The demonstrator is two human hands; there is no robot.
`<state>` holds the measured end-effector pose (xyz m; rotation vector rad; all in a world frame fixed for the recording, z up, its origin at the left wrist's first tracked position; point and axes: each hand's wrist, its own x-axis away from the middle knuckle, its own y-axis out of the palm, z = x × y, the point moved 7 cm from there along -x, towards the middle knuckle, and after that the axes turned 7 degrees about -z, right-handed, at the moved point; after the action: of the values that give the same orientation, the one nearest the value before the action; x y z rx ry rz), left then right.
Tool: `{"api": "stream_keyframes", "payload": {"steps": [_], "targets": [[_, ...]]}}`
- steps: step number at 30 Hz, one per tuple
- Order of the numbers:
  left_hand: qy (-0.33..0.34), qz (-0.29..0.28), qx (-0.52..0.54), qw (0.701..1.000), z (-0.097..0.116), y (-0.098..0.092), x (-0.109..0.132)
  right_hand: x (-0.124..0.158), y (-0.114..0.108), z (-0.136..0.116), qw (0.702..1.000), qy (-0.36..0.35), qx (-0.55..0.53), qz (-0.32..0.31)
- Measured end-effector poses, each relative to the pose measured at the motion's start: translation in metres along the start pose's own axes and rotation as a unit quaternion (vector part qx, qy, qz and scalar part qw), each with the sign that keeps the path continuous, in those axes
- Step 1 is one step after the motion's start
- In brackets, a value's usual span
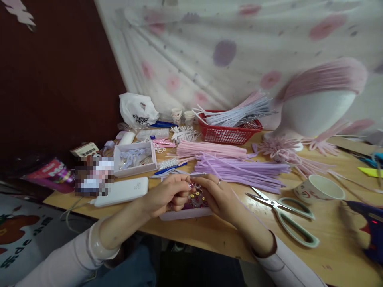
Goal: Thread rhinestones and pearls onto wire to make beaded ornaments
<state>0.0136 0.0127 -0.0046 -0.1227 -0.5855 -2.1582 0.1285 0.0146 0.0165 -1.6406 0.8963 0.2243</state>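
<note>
Wooden table [209, 235] below a flowered curtain [185, 48], small shiny piece [191, 185] pinched by the left hand [173, 194], shape indistinct, right hand [218, 193] beside it, grip impossible to tell, trinket box [188, 214] beneath partly hidden, glue gun [374, 229] cut off.

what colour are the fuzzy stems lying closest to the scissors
The fuzzy stems are light purple, plain with no pattern; the head view, the only one, shows them.

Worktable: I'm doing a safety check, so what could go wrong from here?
The scissors lie with blades parted near the right hand, which might get nicked. The glue gun shows a red light; if hot, it could burn. A bump from the left hand might tip the box of small pieces.
</note>
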Motion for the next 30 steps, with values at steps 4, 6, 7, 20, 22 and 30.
{"api": "stream_keyframes", "payload": {"steps": [4,6,7,20,22,30], "targets": [[-0.018,-0.003,0.014,1.000,-0.003,-0.002,0.003,0.001,0.004,0.002,0.999,0.000,0.037,-0.018],[-0.038,-0.013,0.019,0.999,-0.005,-0.001,0.004,0.001,0.004,0.001,0.999,-0.006,0.043,-0.016],[-0.049,-0.020,0.021,0.998,-0.007,0.001,0.004,0.002,0.004,0.001,0.999,-0.012,0.043,-0.013],[0.025,0.041,-0.150,0.987,-0.002,0.005,-0.002,0.004,0.004,0.005,0.996,0.088,-0.018,-0.027],[0.094,0.081,-0.287,0.950,0.010,0.007,0.002,0.003,0.006,0.007,0.992,0.118,-0.046,-0.029],[0.178,0.132,-0.499,0.837,0.023,0.010,0.011,0.003,0.014,0.015,0.974,0.183,-0.133,-0.021]]}}
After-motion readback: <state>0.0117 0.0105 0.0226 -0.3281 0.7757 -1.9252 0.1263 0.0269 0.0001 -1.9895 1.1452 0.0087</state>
